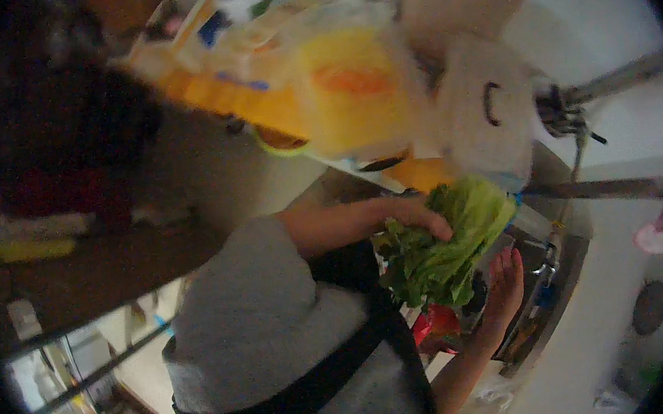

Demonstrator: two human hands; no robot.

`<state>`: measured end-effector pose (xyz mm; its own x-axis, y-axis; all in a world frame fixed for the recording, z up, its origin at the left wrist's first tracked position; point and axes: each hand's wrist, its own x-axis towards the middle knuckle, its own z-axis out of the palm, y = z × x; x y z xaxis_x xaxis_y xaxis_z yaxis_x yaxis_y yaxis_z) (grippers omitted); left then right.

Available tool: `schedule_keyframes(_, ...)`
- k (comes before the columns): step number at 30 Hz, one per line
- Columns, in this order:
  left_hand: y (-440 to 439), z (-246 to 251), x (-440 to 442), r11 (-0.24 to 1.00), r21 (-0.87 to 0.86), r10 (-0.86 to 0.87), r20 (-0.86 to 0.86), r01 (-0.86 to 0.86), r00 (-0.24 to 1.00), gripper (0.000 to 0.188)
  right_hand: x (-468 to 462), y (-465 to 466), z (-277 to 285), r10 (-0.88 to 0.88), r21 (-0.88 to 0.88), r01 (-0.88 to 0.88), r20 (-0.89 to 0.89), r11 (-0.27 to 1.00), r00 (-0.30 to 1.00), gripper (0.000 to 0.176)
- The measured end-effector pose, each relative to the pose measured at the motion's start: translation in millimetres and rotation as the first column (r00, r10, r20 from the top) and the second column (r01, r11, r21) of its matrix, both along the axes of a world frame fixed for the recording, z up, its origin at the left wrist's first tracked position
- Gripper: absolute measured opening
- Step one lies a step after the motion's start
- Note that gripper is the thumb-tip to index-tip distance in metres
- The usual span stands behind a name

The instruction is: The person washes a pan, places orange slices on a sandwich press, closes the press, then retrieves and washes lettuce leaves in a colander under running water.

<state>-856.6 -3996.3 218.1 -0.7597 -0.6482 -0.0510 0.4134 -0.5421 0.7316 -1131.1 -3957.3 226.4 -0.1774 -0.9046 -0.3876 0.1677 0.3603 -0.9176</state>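
My left hand (421, 214) grips a head of leafy green lettuce (453, 243), its fingers and thumb lying over the leaves. The lettuce's pale end points up and right; its darker, ruffled leaves hang down towards my body. To the right of the leaves, my right hand (506, 274) is held up with straight fingers and nothing visible in it. Behind that hand is a sink (527, 243) with a metal tap (545, 265). A red package (436, 325) sits below the lettuce, partly hidden by it and by my right arm.
A blurred yellow-and-orange package (356, 86) stands on the cluttered counter beyond my left arm. Near it are a light brown box (488, 110) with a dark handle-like mark and another brown box (461, 0). Clear plastic (490, 397) lies near my right forearm.
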Motion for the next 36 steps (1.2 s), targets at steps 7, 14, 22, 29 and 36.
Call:
schedule_keyframes(7, 153.0, -35.2, 160.1, 0.820, 0.189, 0.565, -0.119, -0.540, 0.816, 0.066, 69.9, 26.9, -88.8, 0.341, 0.056, -0.356, 0.177, 0.933, 0.923, 0.047)
schedule_keyframes(14, 292.0, -65.2, 277.7, 0.409, 0.351, 0.906, -0.043, -0.842, 0.421, 0.076, 138.5, 73.4, -221.3, 0.403, 0.299, -0.459, 0.230, 0.837, 0.886, 0.043)
schedule_keyframes(22, 286.8, -139.9, 347.0, 0.223, 0.394, 0.957, 0.083, -0.892, 0.276, 0.076, 240.9, 52.8, -371.6, 0.629, 0.407, -0.545, -0.099, 0.733, 0.771, 0.040)
schedule_keyframes(29, 300.1, -222.0, 422.1, 0.099, 0.416, 0.957, 0.208, -0.904, 0.200, 0.076, 439.0, -32.4, -547.3, 0.801, 0.352, -0.721, -0.301, 0.597, 0.517, 0.042)
schedule_keyframes(36, 332.3, -239.6, 484.6, 0.050, 0.413, 0.907, 0.363, -0.909, 0.215, 0.075, 623.8, -107.8, -686.2, 0.305, 0.085, -0.297, -0.406, 0.951, 0.861, 0.046)
